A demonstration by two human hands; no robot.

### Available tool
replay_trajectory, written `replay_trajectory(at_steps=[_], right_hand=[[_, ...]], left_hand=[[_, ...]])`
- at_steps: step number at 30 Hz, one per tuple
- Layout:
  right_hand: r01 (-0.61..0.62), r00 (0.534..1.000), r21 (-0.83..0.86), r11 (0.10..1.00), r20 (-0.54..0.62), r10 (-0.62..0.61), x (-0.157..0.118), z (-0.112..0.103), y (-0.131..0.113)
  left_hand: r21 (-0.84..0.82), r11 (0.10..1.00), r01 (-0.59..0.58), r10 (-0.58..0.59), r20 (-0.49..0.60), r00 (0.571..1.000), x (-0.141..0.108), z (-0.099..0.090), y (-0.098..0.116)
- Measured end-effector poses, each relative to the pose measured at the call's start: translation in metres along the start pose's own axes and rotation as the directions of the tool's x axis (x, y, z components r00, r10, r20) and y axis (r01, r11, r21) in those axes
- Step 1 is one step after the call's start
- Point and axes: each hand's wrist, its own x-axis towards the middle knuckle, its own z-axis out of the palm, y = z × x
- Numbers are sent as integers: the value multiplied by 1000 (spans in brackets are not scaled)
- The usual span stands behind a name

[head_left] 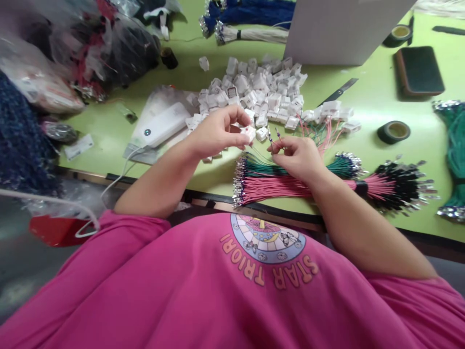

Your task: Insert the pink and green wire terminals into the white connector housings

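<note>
Between the thumb and fingers of my left hand (218, 128) is a small white plastic connector housing (248, 134). My right hand (300, 155) pinches thin wires (273, 136) whose metal-tipped ends with dark blue bands point up toward the housing, apart from it. Just beyond both hands spreads a heap of loose white connector housings (250, 89). Under my right hand and forearm lie a bundle of pink wires (269, 189) and a bundle of green wires (261, 167), their ends crimped with metal terminals. Beyond my right wrist, several housings (332, 112) have pink and green wires attached.
A knife (339, 91) lies behind the wired housings. To the right are a black tape roll (394, 132), a phone (419, 70) and more green wires (457, 150). A white device with a cable (167, 125) and plastic bags (119, 48) sit left. A white box (334, 31) stands at the back.
</note>
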Motion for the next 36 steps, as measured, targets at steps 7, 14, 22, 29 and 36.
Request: replay_trajectory(at_steps=[7, 14, 22, 29, 36], right_hand=[[-14, 998, 362, 932, 64, -10, -2, -2, -5], [-113, 994, 384, 916, 52, 100, -4, 1, -4], [-3, 997, 311, 950, -71, 27, -2, 6, 2], [40, 990, 208, 977, -140, -11, -3, 8, 7], [89, 982, 101, 991, -173, -71, -4, 8, 7]], left_hand=[[-267, 942, 205, -158, 189, 969, 0, 25, -26], [-227, 952, 204, -139, 273, 952, -5, 32, -21], [-259, 942, 214, -138, 281, 950, -6, 34, -22], [-253, 935, 248, -182, 259, 949, -6, 32, -20], [-267, 915, 302, -241, 238, 941, -7, 33, -19]])
